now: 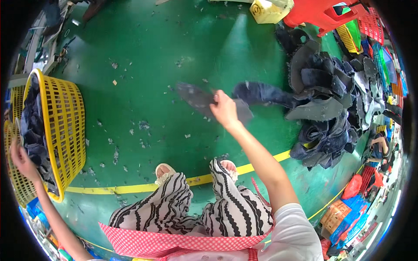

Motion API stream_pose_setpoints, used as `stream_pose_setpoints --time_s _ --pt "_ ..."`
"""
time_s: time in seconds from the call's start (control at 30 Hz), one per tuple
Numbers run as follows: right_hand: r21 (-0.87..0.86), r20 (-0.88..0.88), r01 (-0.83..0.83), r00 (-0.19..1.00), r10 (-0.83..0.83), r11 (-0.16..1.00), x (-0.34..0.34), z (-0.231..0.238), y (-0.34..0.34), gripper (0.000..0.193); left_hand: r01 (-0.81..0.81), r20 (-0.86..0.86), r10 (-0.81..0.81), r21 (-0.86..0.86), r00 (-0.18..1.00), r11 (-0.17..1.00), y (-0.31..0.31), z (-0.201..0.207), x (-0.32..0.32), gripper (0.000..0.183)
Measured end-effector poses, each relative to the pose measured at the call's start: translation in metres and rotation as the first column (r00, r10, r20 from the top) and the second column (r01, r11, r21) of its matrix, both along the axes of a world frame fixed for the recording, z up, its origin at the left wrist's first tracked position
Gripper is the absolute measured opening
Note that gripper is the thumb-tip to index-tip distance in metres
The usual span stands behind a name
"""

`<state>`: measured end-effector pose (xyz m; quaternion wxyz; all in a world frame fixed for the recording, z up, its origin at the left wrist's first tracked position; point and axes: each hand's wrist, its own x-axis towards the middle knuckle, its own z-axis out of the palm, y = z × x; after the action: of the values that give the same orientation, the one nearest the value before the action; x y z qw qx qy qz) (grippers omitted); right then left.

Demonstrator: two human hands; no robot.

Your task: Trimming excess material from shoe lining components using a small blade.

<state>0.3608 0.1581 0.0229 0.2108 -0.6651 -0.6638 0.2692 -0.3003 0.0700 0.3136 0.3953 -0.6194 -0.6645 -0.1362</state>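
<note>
My right hand (225, 111), out over the green floor in front of me, pinches a dark grey cut piece of fabric (198, 99). That piece is slightly smeared by motion. Just beyond it, a dark blue denim piece (261, 92) stretches toward a large heap of cut denim pieces (322, 108) on the right. At the far left, my left hand (22, 162) is by a yellow plastic basket (69, 126), which leans on its side with dark denim (32, 126) inside. The left fingers look extended, with nothing seen in them.
A yellow line (122, 190) crosses the green floor (143, 65) near my feet, and lint scraps are scattered about. A red plastic container (309, 15) and a pale yellow jug (265, 11) stand at the far right. Colourful baskets (379, 61) line the right side.
</note>
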Motion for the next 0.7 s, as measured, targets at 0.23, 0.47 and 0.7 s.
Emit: stream_pose_setpoints --time_s 0.23,0.47,0.7 --pt "0.077 -0.706 -0.376 0.633 0.317 0.923 -0.08 0.097 -0.082 0.027 0.896 -0.099 0.903 -0.209 -0.418 0.392 0.011 -0.166 0.322 0.093" --pt "-0.308 -0.803 -0.414 0.595 -0.001 0.857 -0.034 0.116 -0.118 0.019 0.873 0.067 0.919 -0.292 -0.389 0.391 -0.01 -0.229 0.406 0.064" --pt "-0.702 -0.557 -0.144 0.722 -0.412 0.697 0.014 0.066 -0.119 0.043 0.794 0.303 0.823 -0.248 -0.48 0.555 -0.006 -0.209 0.415 0.067"
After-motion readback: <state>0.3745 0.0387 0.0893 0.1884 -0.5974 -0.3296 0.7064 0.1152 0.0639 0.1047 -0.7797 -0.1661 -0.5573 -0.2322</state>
